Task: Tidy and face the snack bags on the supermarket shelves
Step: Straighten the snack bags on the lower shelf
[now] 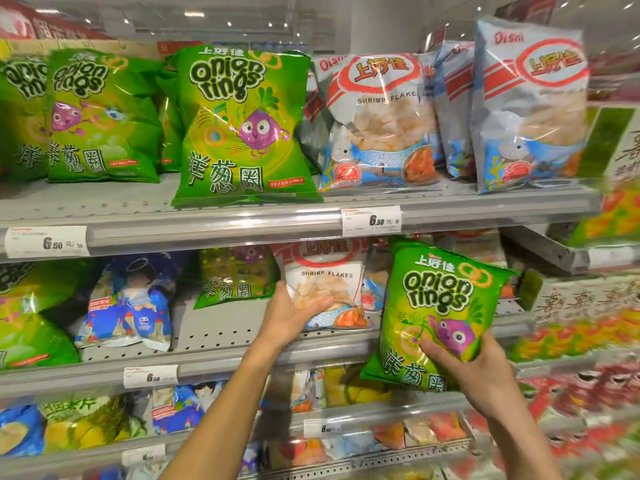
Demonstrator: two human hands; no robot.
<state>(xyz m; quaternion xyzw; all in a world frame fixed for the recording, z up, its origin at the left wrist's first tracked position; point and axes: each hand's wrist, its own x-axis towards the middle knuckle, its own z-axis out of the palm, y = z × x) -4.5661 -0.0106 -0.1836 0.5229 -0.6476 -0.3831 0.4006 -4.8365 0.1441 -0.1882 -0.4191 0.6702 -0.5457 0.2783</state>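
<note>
My left hand [289, 315] grips the lower left side of a white shrimp flakes bag [327, 271] standing on the middle shelf [221, 327]. My right hand [474, 372] holds a green onion rings bag [440, 306] by its lower edge, in front of the shelf's right part, upright and facing me. On the top shelf [207, 223] stand green onion rings bags [239, 129] at left and centre, and shrimp flakes bags [384, 123] at right.
On the middle shelf a blue bag [131, 303] leans at left, with a green bag [31, 317] beside it and a small onion rings bag [235, 275] further back. Price tags [371, 220] line the shelf edges. Lower shelves hold mixed bags.
</note>
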